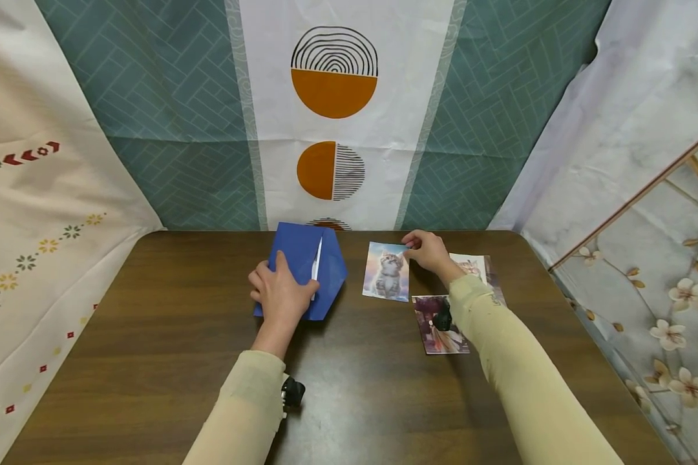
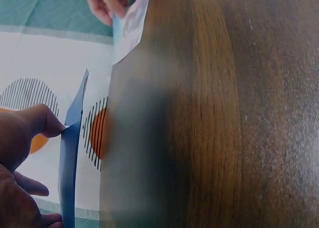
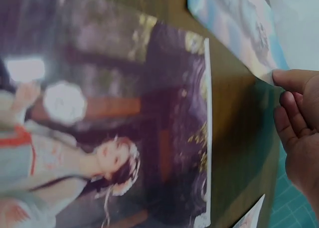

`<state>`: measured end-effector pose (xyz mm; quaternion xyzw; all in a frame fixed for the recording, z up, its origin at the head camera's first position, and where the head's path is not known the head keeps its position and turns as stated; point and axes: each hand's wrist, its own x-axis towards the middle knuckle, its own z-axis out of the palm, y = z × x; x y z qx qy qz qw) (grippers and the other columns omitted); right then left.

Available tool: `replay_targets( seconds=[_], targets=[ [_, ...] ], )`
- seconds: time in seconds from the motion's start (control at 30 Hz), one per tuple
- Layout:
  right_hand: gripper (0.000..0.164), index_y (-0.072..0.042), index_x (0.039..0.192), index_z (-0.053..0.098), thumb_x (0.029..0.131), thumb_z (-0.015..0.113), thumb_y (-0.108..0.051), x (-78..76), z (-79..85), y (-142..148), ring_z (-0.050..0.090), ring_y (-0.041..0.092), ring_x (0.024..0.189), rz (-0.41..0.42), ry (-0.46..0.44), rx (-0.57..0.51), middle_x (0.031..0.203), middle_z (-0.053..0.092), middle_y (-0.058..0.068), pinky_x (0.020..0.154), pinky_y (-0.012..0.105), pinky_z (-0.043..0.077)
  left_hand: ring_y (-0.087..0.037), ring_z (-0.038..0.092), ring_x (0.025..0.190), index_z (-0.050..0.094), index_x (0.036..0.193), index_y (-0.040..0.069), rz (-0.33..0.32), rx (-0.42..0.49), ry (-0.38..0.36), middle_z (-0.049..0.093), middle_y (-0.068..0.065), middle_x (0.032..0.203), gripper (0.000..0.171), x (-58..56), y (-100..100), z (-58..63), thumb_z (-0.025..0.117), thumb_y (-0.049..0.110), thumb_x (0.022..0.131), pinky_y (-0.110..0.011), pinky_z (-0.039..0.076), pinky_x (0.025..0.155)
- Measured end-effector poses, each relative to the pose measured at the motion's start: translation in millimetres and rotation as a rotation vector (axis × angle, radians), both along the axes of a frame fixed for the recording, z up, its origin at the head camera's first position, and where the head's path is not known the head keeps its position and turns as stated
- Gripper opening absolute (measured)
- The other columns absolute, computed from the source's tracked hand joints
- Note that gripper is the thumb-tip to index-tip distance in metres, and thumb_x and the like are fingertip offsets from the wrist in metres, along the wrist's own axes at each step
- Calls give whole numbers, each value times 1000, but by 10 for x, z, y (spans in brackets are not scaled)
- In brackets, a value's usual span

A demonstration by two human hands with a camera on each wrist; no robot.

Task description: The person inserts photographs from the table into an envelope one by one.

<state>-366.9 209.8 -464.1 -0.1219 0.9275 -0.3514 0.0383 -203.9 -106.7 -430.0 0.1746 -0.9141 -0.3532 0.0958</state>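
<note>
A blue envelope (image 1: 293, 245) is at the left of the table, its pointed flap spread out to the right and a white slit showing at its mouth. My left hand (image 1: 283, 290) grips the envelope, the thumb at the mouth and the fingers across its body. In the left wrist view the envelope (image 2: 70, 173) appears edge-on beside the thumb. My right hand (image 1: 428, 252) pinches a kitten picture card (image 1: 386, 271) by its right edge. The right wrist view shows the thumb on the corner of that card (image 3: 239, 28), which is tilted up from the table.
A purple picture card (image 1: 427, 323) with a robed figure lies below my right forearm. More picture cards (image 1: 471, 265) lie behind it at the right, partly covered by the sleeve. The brown wooden table (image 1: 151, 336) ends at a patterned curtain (image 1: 186, 181) at the back.
</note>
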Motion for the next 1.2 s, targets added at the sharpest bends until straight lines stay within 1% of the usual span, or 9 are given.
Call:
replay_targets(
  seconds=[0.13,0.3,0.37,0.53,0.63,0.87,0.93,1.1,1.2],
  targets=[
    [27,0,128,70,103,72,-11,2,33,-35,64,32,107,-18,-38,-128,119,69,16,91,46,53,-51,23,143,33,165,-1,-6,5,-5,31,-37,155,100,-7,1,-4,86,33,87,-71,30,104],
    [36,7,136,64,103,71,-6,-4,115,-73,69,24,100,-37,-129,-390,115,69,15,97,48,58,-51,22,143,34,165,-1,-6,8,-2,31,-37,154,100,-16,-7,-5,86,34,87,-70,30,103],
    [40,10,139,61,103,71,-4,-8,150,-83,70,19,96,-39,-162,-479,111,70,11,96,45,60,-51,22,143,34,165,-1,-5,10,3,31,-37,154,100,-18,-10,0,86,34,87,-70,30,103],
    [45,15,143,52,104,67,-1,11,243,-97,70,10,90,-44,-241,-632,100,71,-2,87,29,61,-52,22,144,34,165,-2,-6,10,7,31,-37,154,100,-16,-14,8,86,34,87,-71,30,104],
    [45,17,143,50,104,66,1,45,316,-112,71,10,90,-47,-276,-717,97,72,-3,88,29,60,-52,22,144,34,165,-2,-7,10,5,31,-37,155,100,-13,-17,15,86,33,87,-71,30,104],
    [44,13,145,50,106,64,-3,127,479,-129,70,10,96,-35,-317,-766,101,72,-5,109,44,52,-52,22,144,33,165,-1,-11,23,6,30,-37,156,100,-13,-19,23,85,32,87,-71,29,104],
    [42,11,143,52,106,64,-4,145,508,-141,69,10,98,-18,-328,-771,104,71,-5,108,41,53,-52,22,144,33,165,-1,-9,26,9,30,-37,156,99,-12,-20,21,85,32,87,-71,29,104],
    [28,3,133,60,106,64,-3,172,515,-250,69,11,101,28,-356,-781,112,69,-2,94,27,58,-51,22,144,33,166,0,-9,31,11,30,-36,156,99,-16,-18,24,85,33,88,-70,29,104],
    [23,1,128,63,106,64,-1,185,496,-373,68,11,100,47,-375,-776,113,68,-1,89,25,58,-51,22,144,33,166,1,-11,32,14,29,-36,157,99,-22,-11,36,84,33,88,-70,29,104]
  ],
)
